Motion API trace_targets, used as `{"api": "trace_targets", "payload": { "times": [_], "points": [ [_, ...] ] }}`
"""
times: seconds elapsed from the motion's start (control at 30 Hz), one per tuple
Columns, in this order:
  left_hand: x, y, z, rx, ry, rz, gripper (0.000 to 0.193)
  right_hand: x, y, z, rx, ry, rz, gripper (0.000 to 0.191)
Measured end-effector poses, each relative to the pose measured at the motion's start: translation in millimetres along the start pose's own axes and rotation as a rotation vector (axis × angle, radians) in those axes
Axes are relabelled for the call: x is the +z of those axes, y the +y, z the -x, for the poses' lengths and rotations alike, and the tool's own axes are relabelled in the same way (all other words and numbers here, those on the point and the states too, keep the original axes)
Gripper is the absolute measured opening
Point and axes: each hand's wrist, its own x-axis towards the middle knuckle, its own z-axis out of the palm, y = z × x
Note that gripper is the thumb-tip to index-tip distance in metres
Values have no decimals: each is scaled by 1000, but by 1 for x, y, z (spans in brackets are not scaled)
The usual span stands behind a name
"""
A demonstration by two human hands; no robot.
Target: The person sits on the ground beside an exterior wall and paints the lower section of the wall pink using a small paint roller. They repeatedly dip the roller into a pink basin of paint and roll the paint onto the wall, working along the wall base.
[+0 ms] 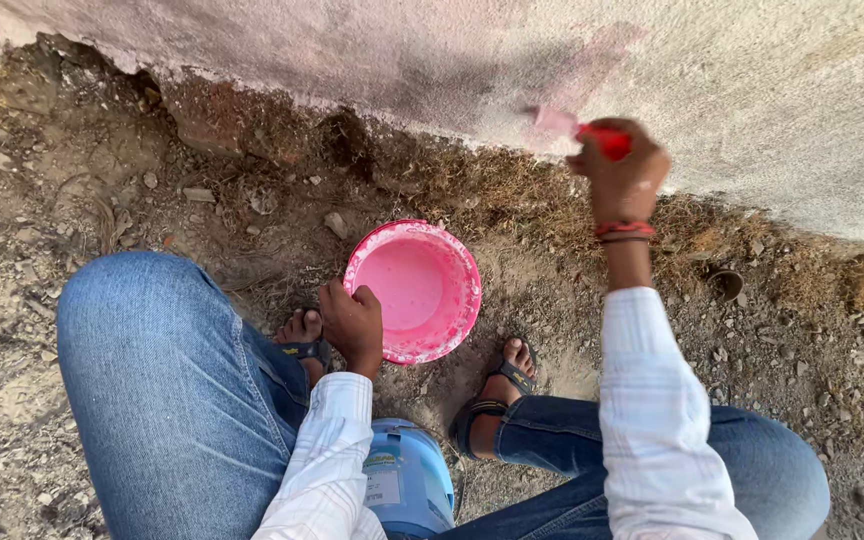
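I squat facing a rough plastered wall (752,90). My right hand (620,175) is raised and shut on a paintbrush with a red handle (607,140); its pink-loaded bristles (555,121) touch the wall, where a faint pink streak shows. My left hand (352,322) grips the near-left rim of a pink plastic bowl (457,330) that holds pink paint and rests on the ground between my feet.
A light blue paint can (410,480) stands between my knees, below the bowl. Dry dirt, stones and dead grass cover the ground along the wall's base. My sandalled feet (497,395) flank the bowl. A small round hole (725,283) lies at right.
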Motion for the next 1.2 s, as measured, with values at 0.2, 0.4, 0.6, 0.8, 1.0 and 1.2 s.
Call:
{"api": "trace_targets", "payload": {
  "times": [0.2,0.4,0.6,0.8,1.0,1.2],
  "points": [
    [2,-2,0,12,13,-8,30,-50,-55,-2,-122,8,-75,17],
    [0,-1,1,-9,-17,-1,28,4,7,-7,50,-146,85,17],
    [-2,1,1,-20,-26,38,31,51,78,16,-219,-226,224,26],
    [-3,3,1,-23,-28,53,34,20,31,5,-50,-188,14,21],
    [-2,3,1,-23,-17,28,29,-26,-38,-2,-193,-64,11,17],
    [-3,2,0,-21,-36,31,28,19,0,4,-55,-135,-48,22]
  ]
}}
